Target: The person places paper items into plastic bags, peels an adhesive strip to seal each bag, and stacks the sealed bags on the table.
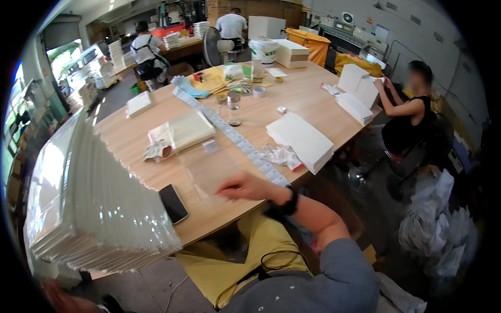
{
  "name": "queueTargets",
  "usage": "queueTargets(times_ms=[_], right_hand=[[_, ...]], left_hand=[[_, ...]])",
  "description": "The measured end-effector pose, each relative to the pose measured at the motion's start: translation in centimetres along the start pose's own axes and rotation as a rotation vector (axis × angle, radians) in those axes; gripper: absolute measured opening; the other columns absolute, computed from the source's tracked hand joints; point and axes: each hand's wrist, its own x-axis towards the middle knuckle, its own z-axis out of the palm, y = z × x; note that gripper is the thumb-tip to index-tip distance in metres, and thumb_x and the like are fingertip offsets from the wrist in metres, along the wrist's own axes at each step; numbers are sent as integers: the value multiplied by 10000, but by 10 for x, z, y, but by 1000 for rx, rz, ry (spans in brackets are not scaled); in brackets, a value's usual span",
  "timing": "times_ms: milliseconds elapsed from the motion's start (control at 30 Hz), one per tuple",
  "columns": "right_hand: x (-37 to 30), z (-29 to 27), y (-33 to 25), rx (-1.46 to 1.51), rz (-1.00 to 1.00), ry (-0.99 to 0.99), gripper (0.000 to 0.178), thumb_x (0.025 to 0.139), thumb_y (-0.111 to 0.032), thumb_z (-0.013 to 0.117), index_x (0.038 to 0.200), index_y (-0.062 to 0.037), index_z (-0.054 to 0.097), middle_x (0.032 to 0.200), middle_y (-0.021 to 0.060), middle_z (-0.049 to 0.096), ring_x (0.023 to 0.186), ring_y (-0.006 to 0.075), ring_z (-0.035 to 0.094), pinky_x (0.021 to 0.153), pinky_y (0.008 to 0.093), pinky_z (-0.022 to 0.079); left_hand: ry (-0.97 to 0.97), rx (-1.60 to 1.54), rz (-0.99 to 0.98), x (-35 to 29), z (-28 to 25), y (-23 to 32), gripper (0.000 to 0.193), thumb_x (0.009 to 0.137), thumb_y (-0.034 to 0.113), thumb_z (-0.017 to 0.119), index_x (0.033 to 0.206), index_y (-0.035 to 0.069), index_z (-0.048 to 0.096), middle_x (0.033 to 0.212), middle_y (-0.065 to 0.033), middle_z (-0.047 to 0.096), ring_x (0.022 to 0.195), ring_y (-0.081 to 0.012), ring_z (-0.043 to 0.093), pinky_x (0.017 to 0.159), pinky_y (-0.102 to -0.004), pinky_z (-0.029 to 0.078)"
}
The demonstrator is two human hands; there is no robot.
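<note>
My right hand (237, 187) reaches over the near part of a clear plastic sleeve (201, 166) lying flat on the table. Its fingers are loosely bent and a little apart, with nothing visible in them; whether they touch the sleeve is unclear. My left hand (70, 301) is low at the left edge, below a tall stack of plastic-wrapped white packs (107, 198). That hand is blurred and partly cut off, so its fingers cannot be read. Between the stack and the sleeve lies a dark phone (173, 203).
Beyond the sleeve are a pile of clear sleeves (182, 130) and a work glove (157, 150). A label strip (235, 136) crosses the table (308, 86). White sheets (300, 140), another glove (282, 155) and a glass jar (234, 109) stand farther right. A co-worker (412, 107) sits at the right.
</note>
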Motion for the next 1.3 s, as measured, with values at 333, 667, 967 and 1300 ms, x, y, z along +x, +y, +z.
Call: queueTargets(times_ms=[333,667,967,1300], right_hand=[[-252,-179,193,652,445,1471,122,846,-111,483,890,-6,527,796,79,570,715,188,579,604,271,479],[-239,-209,208,970,388,1462,190,843,-186,499,868,3,505,788,105,528,723,209,527,623,288,458],[-201,-237,176,398,329,1291,128,839,-201,507,878,-79,519,635,-11,506,500,76,483,383,187,348],[-196,-73,111,616,297,876,314,814,-92,493,1107,13,450,1021,85,569,901,187,565,821,310,440]], left_hand=[[-1068,-1061,-532,-68,25,219,266,870,220,495,940,-36,513,833,-149,605,703,-226,567,636,-341,460],[-1215,-1368,-520,-82,133,333,123,813,62,523,912,-6,550,778,-139,606,741,-248,603,649,-302,464],[-1305,-681,81,-141,259,417,227,744,161,562,926,27,563,985,-154,556,896,-353,533,757,-385,454],[-1327,-684,170,-160,298,419,160,713,202,534,763,59,583,777,-93,552,813,-263,542,733,-385,438]])
